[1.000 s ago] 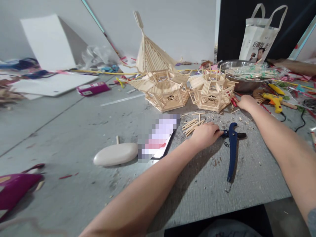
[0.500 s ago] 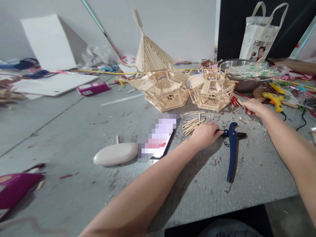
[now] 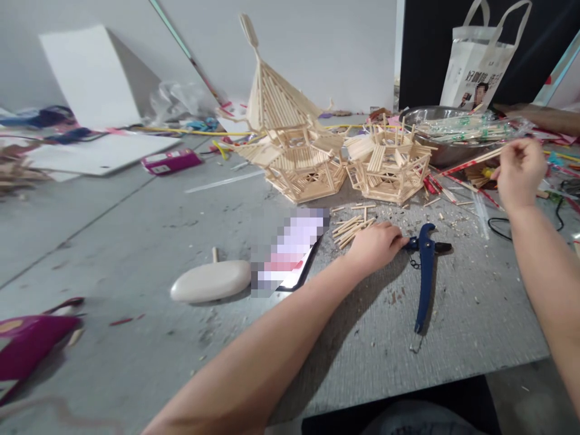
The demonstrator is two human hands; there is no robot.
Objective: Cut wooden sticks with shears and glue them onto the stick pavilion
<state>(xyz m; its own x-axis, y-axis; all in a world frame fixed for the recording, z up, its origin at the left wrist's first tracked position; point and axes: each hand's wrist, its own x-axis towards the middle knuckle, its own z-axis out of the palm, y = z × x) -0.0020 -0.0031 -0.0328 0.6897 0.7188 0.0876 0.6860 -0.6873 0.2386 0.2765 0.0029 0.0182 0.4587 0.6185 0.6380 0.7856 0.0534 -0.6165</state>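
My right hand (image 3: 521, 172) is raised at the right, its fingers pinched on a thin wooden chopstick (image 3: 471, 162) with a red patterned part that points left and down. My left hand (image 3: 378, 246) rests low on the table, fingers closed round the left end of a blue-handled pipe cutter (image 3: 425, 278). The cutter lies spread, one handle pointing towards me and its dark tip to the right. Beside my left hand lies a small pile of short cut sticks (image 3: 348, 229). More red-patterned chopsticks (image 3: 446, 190) lie below the raised one.
Behind stand a stick-built pagoda model (image 3: 290, 139) and a lower stick frame (image 3: 389, 163). A metal bowl (image 3: 446, 154) holds bagged sticks. Left of my hand are a phone (image 3: 294, 251) and a pale oval case (image 3: 212, 281). A black cable (image 3: 498, 226) lies at right.
My right hand has moved up and to the right from the loose chopsticks, drawing one chopstick with it. My left hand and the pipe cutter have stayed in place.
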